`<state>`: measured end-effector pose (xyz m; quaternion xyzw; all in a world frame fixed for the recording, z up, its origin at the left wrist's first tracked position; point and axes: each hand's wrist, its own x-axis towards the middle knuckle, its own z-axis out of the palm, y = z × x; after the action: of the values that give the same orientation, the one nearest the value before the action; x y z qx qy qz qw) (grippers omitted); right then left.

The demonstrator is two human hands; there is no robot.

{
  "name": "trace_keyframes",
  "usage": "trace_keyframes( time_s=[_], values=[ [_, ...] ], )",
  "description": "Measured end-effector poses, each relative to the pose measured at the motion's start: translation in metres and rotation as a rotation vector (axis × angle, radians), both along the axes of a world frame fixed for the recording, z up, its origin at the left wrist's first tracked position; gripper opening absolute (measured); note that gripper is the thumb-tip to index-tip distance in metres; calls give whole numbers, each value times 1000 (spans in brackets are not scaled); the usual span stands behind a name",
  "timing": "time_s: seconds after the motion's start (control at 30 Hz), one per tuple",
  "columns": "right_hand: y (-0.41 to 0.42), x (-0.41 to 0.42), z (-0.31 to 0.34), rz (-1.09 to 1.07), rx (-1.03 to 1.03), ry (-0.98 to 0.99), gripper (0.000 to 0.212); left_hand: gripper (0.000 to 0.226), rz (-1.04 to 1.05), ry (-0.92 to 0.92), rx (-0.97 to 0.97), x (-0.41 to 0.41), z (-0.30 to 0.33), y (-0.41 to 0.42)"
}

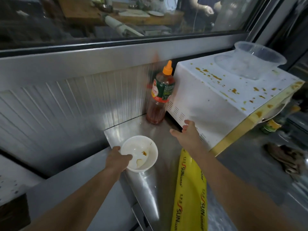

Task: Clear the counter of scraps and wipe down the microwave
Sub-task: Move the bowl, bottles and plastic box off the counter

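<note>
My left hand (117,158) holds the white bowl (139,153) by its rim at 9 o'clock — catching scraps, I judge. Right hand (186,133), grip wide, rests against the stained microwave (225,95) at 2 o'clock on the table (146,179).

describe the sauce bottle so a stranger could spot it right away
Find the white microwave spattered with brown stains on the steel counter. In the corner to its left, against the ribbed metal wall, stands the sauce bottle. It is the only upright bottle there, filled with red sauce, with an orange nozzle cap and a green label.
</note>
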<state>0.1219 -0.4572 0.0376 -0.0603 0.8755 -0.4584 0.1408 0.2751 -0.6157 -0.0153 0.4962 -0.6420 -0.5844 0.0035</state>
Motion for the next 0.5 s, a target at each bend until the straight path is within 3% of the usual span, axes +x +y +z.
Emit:
trace_keyframes(
  time_s=[0.1,0.23,0.37,0.5],
  values=[
    [17,11,3,18,-10,-2,78,75,-28,-6,-141,5,11,8],
    [47,27,8,78,-21,-3,75,77,-68,-12,-344,15,27,32],
    [78,41,8,149,4,16,73,74,-107,61,-388,30,40,77],
    [107,58,4,226,-4,4,71,70,-132,153,-256,49,42,125]
  ],
)
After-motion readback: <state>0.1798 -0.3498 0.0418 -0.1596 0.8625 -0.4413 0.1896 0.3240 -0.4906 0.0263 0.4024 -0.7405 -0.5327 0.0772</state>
